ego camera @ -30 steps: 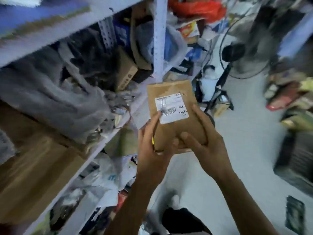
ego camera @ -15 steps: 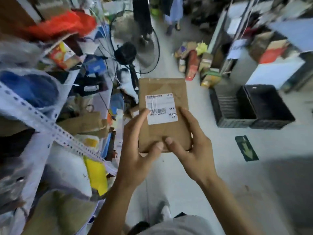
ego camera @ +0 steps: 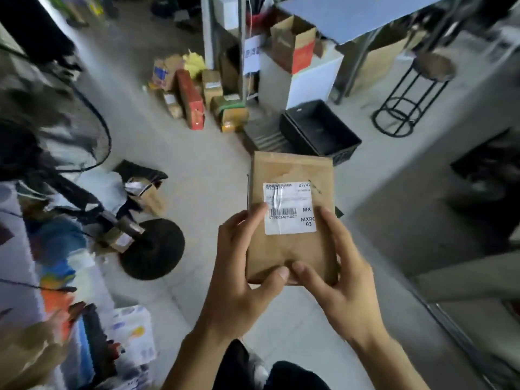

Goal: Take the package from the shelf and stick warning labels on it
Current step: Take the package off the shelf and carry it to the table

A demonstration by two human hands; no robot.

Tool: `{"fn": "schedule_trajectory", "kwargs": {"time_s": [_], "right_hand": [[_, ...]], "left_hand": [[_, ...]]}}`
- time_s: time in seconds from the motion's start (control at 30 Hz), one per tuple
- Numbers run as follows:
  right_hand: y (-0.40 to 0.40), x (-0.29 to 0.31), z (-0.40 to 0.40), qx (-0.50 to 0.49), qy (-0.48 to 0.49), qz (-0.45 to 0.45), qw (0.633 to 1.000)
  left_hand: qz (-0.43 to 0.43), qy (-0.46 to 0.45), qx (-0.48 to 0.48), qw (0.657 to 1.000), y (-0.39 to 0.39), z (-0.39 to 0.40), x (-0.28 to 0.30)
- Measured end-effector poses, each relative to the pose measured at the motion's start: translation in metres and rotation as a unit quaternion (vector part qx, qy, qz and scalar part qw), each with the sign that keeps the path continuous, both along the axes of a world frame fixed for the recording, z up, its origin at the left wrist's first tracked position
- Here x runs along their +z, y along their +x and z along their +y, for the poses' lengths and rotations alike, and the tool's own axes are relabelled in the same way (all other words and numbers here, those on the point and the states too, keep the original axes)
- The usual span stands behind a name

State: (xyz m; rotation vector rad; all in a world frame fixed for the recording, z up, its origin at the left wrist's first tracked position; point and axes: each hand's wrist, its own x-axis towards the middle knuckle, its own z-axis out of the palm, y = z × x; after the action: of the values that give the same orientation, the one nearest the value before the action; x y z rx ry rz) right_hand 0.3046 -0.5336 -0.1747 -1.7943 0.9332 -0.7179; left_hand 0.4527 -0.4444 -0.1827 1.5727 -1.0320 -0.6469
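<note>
A flat brown paper package [ego camera: 292, 249] with a white barcode shipping label [ego camera: 289, 208] is held in front of me, above the floor. My left hand [ego camera: 242, 266] grips its lower left edge, thumb on the front near the bottom. My right hand [ego camera: 337, 274] grips the lower right edge, thumb also on the front, beside the left thumb. The shelf [ego camera: 42, 305] with its clutter lies at the lower left edge of view, blurred. No warning labels are visible.
A black crate [ego camera: 318, 130] sits on the floor just beyond the package. Boxes [ego camera: 194, 97] are piled further back. A fan's round base [ego camera: 153, 249] and cage [ego camera: 56, 122] stand at left. A black stool [ego camera: 413, 97] and a table [ego camera: 351, 21] are at the upper right.
The view has swung right, away from the shelf toward the open floor. Both hands kept the same grip on the package throughout.
</note>
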Motion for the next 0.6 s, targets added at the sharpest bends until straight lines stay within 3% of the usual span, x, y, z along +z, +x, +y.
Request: {"fn": "schedule_trajectory", "kwargs": {"time_s": [0.3, 0.6], "right_hand": [[0.014, -0.001, -0.097, -0.167, -0.001, -0.026, 0.986], [-0.023, -0.011, -0.265, -0.233, 0.008, -0.044, 0.972]], "left_hand": [[0.030, -0.004, -0.164, 0.986, 0.031, -0.154, 0.003], [-0.009, 0.006, -0.233, 0.972, 0.003, -0.344, 0.001]]}}
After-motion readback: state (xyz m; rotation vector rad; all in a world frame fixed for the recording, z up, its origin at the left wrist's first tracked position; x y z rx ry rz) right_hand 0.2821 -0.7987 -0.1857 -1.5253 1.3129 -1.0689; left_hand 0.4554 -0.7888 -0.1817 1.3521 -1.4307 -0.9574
